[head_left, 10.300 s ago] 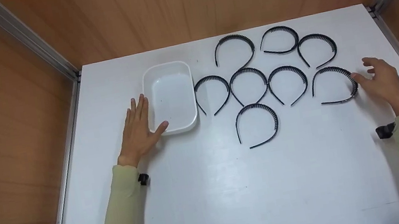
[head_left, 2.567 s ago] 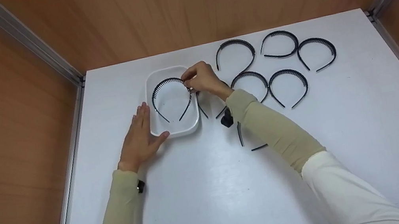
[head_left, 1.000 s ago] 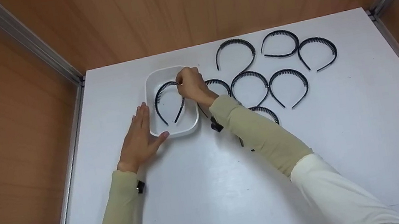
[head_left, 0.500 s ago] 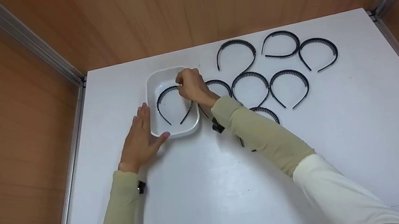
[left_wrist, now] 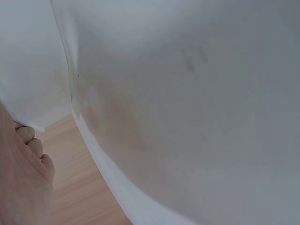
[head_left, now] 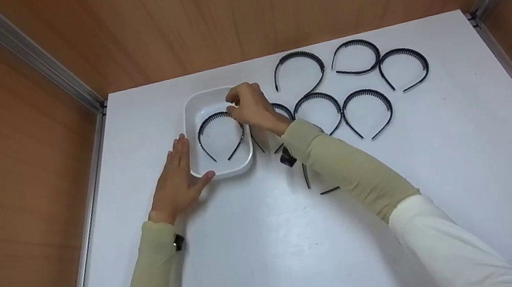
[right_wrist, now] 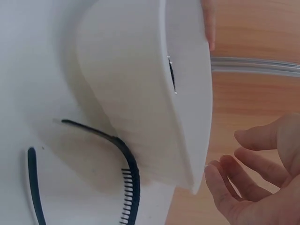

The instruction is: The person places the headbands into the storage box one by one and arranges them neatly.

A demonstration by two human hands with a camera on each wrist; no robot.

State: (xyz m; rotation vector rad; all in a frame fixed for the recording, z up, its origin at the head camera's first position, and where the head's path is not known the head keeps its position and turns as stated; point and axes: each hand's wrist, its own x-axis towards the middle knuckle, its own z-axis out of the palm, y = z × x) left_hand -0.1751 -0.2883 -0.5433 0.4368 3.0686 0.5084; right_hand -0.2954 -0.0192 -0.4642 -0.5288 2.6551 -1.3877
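A white plastic tub stands left of centre on the table, one black toothed headband lying inside it. My left hand rests along the tub's left side with fingers straight and thumb at the near corner; in the left wrist view part of this hand shows beside the tub wall. Over the tub's right rim is my right hand, next to the headband. In the right wrist view its fingers are loosely bent and apart, with nothing between them.
Several more black headbands lie to the right, among them one at the back, one on the far right and one in the middle row. My right sleeve partly covers the nearest one. Wooden panels wall the table.
My right hand brought the far-right headband into the tub, which held none at first. It then let go of the headband and moved slightly up and right. My left hand stayed at the tub.
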